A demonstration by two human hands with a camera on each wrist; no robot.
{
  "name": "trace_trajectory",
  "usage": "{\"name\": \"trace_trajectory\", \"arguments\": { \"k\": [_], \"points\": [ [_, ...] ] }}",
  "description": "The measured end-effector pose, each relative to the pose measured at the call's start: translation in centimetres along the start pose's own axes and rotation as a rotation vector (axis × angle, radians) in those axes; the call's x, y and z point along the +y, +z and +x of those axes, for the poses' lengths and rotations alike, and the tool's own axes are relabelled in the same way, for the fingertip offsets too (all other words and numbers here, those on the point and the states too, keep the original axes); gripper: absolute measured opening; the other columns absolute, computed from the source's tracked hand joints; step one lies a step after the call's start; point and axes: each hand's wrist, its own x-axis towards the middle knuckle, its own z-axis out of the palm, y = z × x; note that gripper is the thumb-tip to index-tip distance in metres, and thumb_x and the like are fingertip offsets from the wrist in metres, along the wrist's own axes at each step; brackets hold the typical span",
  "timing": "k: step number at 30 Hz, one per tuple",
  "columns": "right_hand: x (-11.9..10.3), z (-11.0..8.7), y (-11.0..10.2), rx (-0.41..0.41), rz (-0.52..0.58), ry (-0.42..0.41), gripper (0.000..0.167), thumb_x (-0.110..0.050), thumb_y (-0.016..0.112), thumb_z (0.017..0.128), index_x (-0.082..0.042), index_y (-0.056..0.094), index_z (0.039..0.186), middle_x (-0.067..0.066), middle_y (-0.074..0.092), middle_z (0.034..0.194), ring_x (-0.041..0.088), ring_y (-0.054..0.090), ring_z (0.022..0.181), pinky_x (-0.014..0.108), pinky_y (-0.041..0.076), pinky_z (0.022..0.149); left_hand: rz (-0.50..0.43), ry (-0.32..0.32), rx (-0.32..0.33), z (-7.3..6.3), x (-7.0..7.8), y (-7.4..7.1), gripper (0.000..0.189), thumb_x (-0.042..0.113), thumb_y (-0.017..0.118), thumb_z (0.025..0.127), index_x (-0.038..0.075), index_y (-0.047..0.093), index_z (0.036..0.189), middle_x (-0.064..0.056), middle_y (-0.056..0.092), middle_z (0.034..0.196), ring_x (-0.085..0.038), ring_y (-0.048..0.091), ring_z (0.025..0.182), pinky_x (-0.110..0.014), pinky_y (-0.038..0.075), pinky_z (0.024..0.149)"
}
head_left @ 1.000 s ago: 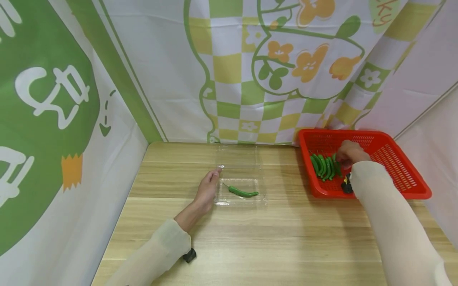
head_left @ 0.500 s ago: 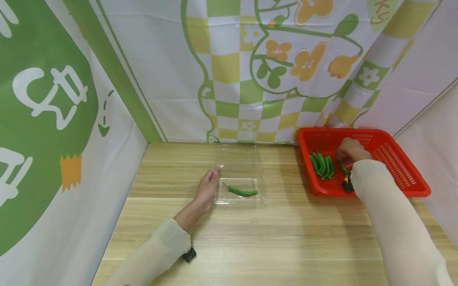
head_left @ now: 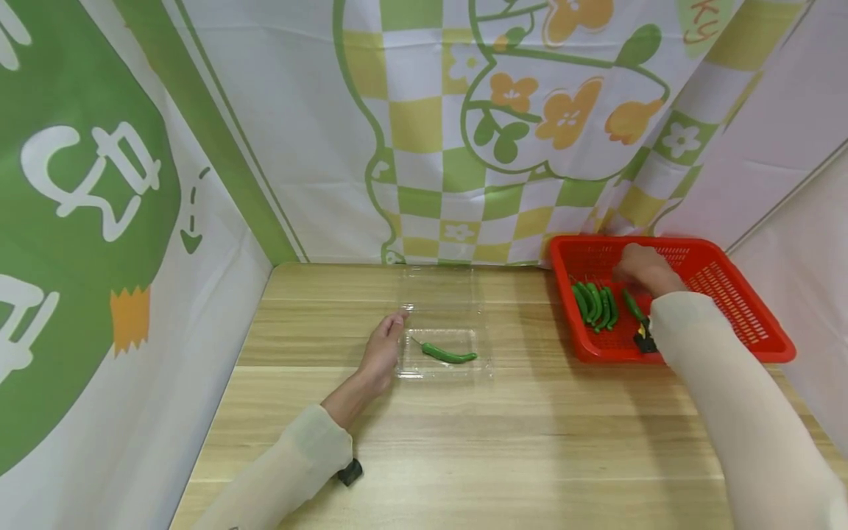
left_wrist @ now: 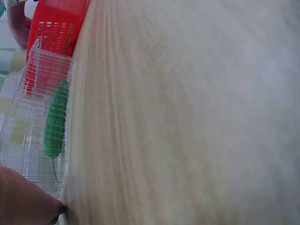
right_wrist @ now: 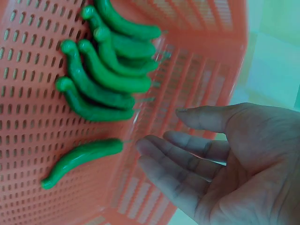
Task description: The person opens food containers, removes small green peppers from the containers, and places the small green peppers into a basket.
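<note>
A clear plastic clamshell box (head_left: 437, 372) lies with its lid spread back on the wooden table, and one green chili pepper (head_left: 447, 354) rests inside it. My left hand (head_left: 383, 353) holds the box by its left side; the fingers under the edge are hidden. Over the red basket (head_left: 581, 346) hovers my right hand (head_left: 642, 269), its fingers loosely bent and nothing between them, as the right wrist view shows. Just off its fingertips, a single chili pepper (right_wrist: 84, 159) lies apart on the basket floor. Several more chili peppers (right_wrist: 110, 65) lie side by side in the basket.
Wooden table (head_left: 424, 456) extends in front of the box and basket. A printed cloth (head_left: 457, 184) hangs behind the table, and another cloth wall (head_left: 218, 309) borders its left. The basket's raised rim surrounds the peppers.
My right hand has moved back from the single chili pepper, which now lies apart from the row in the basket. The left hand and the box have stayed in place.
</note>
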Motion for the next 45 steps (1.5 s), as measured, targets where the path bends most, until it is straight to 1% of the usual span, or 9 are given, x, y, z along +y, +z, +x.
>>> {"name": "trace_trajectory", "arguments": {
  "k": [7, 11, 20, 24, 29, 33, 39, 43, 45],
  "points": [
    [-2.6, 0.0, 0.4, 0.087, -0.139, -0.047, 0.025, -0.023, 0.062, 0.091, 0.002, 0.062, 0.093, 0.034, 0.065, 0.105, 0.048, 0.065, 0.092, 0.060, 0.057, 0.073, 0.006, 0.005, 0.002, 0.1, 0.0, 0.0, 0.047, 0.029, 0.032, 0.118, 0.009, 0.042, 0.159, -0.012, 0.027, 0.173, -0.037, 0.015, 0.162, -0.056, 0.013, 0.132],
    [-3.6, 0.1, 0.7, 0.104, -0.141, -0.062, 0.022, -0.024, 0.061, 0.091, -0.002, 0.061, 0.087, 0.032, 0.066, 0.105, 0.052, 0.066, 0.098, 0.067, 0.056, 0.077, 0.006, -0.001, 0.002, 0.2, 0.1, 0.1, 0.047, 0.029, 0.032, 0.118, 0.009, 0.042, 0.159, -0.013, 0.027, 0.174, -0.037, 0.015, 0.162, -0.056, 0.013, 0.132],
    [-6.0, -0.7, 0.6, 0.227, -0.139, -0.144, 0.031, -0.025, 0.064, 0.092, -0.012, 0.052, 0.067, 0.010, 0.057, 0.072, 0.038, 0.062, 0.076, 0.054, 0.053, 0.059, 0.010, -0.007, 0.013, 0.3, 0.0, 0.2, 0.044, 0.027, 0.033, 0.117, 0.009, 0.045, 0.156, -0.014, 0.029, 0.173, -0.039, 0.018, 0.161, -0.058, 0.015, 0.132],
    [-7.3, -1.4, 0.7, 0.289, -0.123, -0.195, 0.030, -0.024, 0.066, 0.093, -0.013, 0.057, 0.067, 0.005, 0.057, 0.068, 0.033, 0.061, 0.071, 0.047, 0.048, 0.053, 0.006, -0.014, 0.009, 0.2, 0.1, 0.1, 0.045, 0.029, 0.033, 0.118, 0.010, 0.044, 0.157, -0.013, 0.028, 0.173, -0.039, 0.016, 0.162, -0.059, 0.014, 0.132],
    [-9.1, -2.3, 1.1, 0.341, -0.114, -0.245, 0.040, -0.022, 0.067, 0.090, -0.018, 0.045, 0.058, 0.000, 0.043, 0.059, 0.029, 0.050, 0.064, 0.042, 0.040, 0.049, -0.001, -0.015, -0.002, 0.2, 0.0, 0.0, 0.046, 0.029, 0.032, 0.118, 0.011, 0.043, 0.159, -0.012, 0.026, 0.174, -0.038, 0.015, 0.162, -0.059, 0.013, 0.132],
    [-10.5, -3.0, 1.5, 0.386, -0.115, -0.300, 0.040, -0.022, 0.070, 0.088, -0.018, 0.044, 0.058, 0.001, 0.046, 0.059, 0.032, 0.056, 0.064, 0.046, 0.043, 0.050, 0.000, -0.013, -0.002, 0.2, 0.0, 0.0, 0.046, 0.028, 0.032, 0.118, 0.010, 0.043, 0.159, -0.013, 0.026, 0.174, -0.039, 0.015, 0.162, -0.059, 0.012, 0.132],
    [-12.6, -3.8, 2.2, 0.396, -0.145, -0.355, 0.015, -0.019, 0.066, 0.090, -0.010, 0.072, 0.081, 0.013, 0.069, 0.079, 0.041, 0.067, 0.078, 0.059, 0.054, 0.059, 0.007, -0.014, -0.008, 0.1, 0.0, -0.1, 0.046, 0.029, 0.031, 0.118, 0.011, 0.042, 0.159, -0.012, 0.025, 0.175, -0.038, 0.014, 0.162, -0.060, 0.011, 0.132],
    [-13.7, -4.2, 2.6, 0.378, -0.161, -0.383, 0.031, -0.019, 0.063, 0.093, -0.006, 0.079, 0.116, 0.016, 0.079, 0.107, 0.050, 0.072, 0.095, 0.067, 0.059, 0.071, 0.006, -0.010, -0.002, 0.1, 0.0, -0.1, 0.046, 0.029, 0.032, 0.118, 0.011, 0.042, 0.159, -0.012, 0.025, 0.174, -0.038, 0.015, 0.162, -0.060, 0.011, 0.132],
    [-14.2, -4.4, 3.0, 0.368, -0.166, -0.396, 0.033, -0.019, 0.063, 0.094, -0.006, 0.078, 0.120, 0.015, 0.079, 0.109, 0.050, 0.072, 0.096, 0.066, 0.059, 0.073, 0.003, -0.009, 0.002, 0.1, 0.0, 0.0, 0.046, 0.028, 0.032, 0.118, 0.011, 0.043, 0.158, -0.013, 0.026, 0.174, -0.038, 0.015, 0.162, -0.059, 0.012, 0.132]
  ]
}}
